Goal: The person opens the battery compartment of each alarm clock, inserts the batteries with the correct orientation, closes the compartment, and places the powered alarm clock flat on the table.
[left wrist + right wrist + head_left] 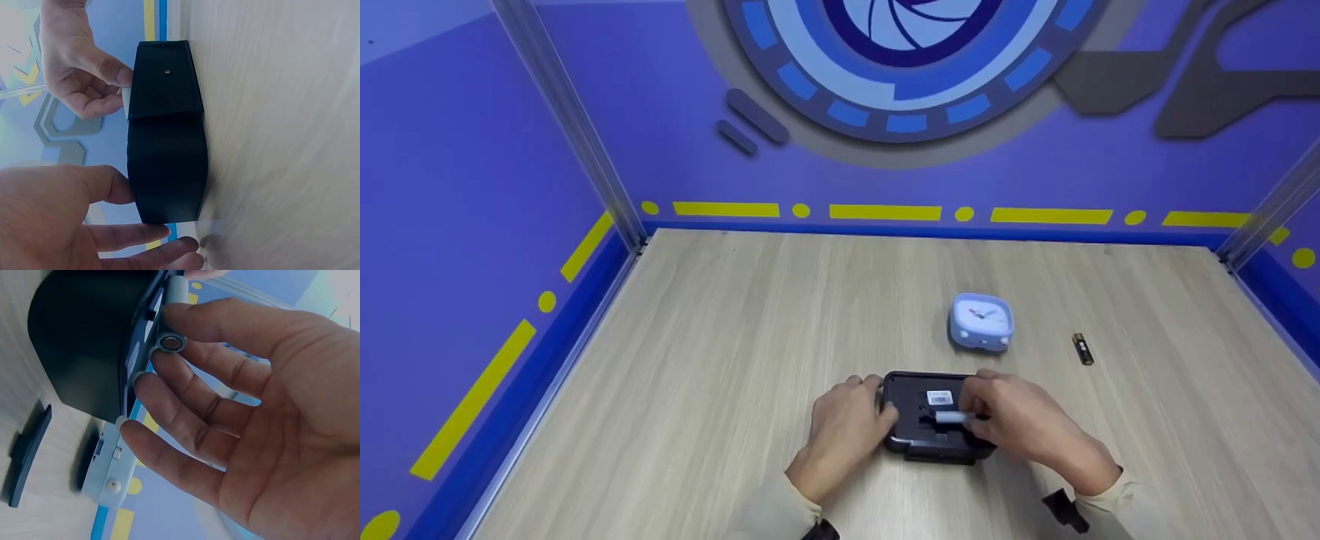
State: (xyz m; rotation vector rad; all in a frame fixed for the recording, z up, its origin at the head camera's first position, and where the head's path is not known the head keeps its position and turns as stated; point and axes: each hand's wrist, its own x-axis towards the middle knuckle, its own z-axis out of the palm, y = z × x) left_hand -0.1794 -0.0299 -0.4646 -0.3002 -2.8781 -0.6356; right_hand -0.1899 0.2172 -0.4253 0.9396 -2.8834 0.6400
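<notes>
A black device (pixel 907 427) with rounded corners lies on the table, its back with a small white label facing up. My left hand (pixel 847 420) holds its left end, the thumb over the upper edge and the fingers against the side, as the left wrist view (pixel 169 169) of the black case shows. Between thumb and fingers my right hand (pixel 1016 412) pinches a light grey battery (pixel 951 417), which lies along the middle of the device's back. In the right wrist view the end of the battery (pixel 171 343) faces the palm, and other fingertips touch the case's edge.
Behind the device stands a light blue alarm clock (pixel 982 322). A black and gold battery (pixel 1082 349) lies on the wooden table (pixel 720 322) to its right. A flat black piece with a tab (pixel 29 458) lies beside the case. Blue panels (pixel 585 112) wall the table's back and sides.
</notes>
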